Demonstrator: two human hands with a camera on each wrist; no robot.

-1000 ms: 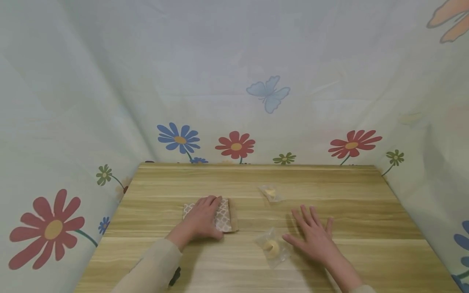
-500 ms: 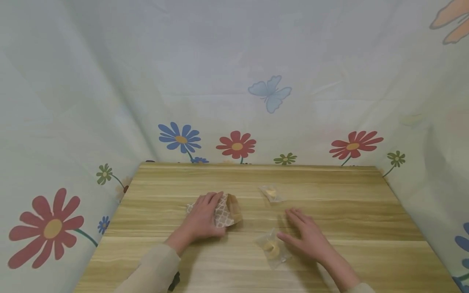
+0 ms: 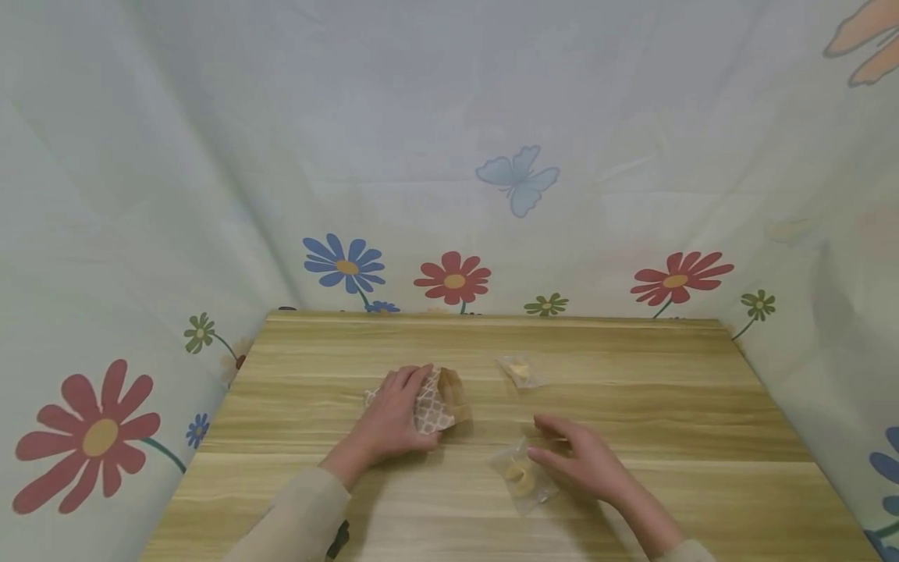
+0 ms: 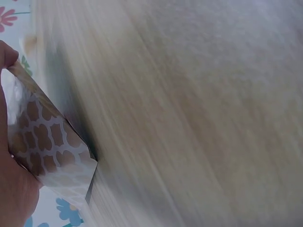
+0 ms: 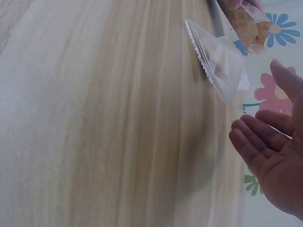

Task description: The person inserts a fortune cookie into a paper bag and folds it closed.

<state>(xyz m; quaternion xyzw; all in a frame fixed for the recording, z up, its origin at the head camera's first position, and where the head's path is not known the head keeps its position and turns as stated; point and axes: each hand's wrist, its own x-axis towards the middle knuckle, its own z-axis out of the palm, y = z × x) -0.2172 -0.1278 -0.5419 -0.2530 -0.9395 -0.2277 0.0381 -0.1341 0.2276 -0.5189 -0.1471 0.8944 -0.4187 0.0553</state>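
My left hand point(image 3: 393, 417) grips a brown paper bag point(image 3: 430, 406) with a white lattice print. Thumb and fingers squeeze its sides, and its mouth gapes toward the right. In the left wrist view the patterned paper bag point(image 4: 52, 146) shows between the thumb and a fingertip. My right hand point(image 3: 586, 460) hovers with loosely bent fingers beside a clear packet point(image 3: 521, 474) holding a round, pale yellow piece. Nothing lies in that palm in the right wrist view, where the sealed packet point(image 5: 220, 61) is beyond the fingertips. A second clear packet point(image 3: 520, 369) with a yellow piece lies farther back.
All this is on a wood-grain table point(image 3: 632, 375). A pale curtain point(image 3: 421, 156) printed with flowers and butterflies surrounds its back and sides. A small dark object point(image 3: 339, 538) shows beside the left sleeve point(image 3: 295, 515).
The left hand has raised the flat paper bag slightly and shifted it right, and its mouth has spread. The right hand has moved a little left, its spread fingers drawing together and bending.
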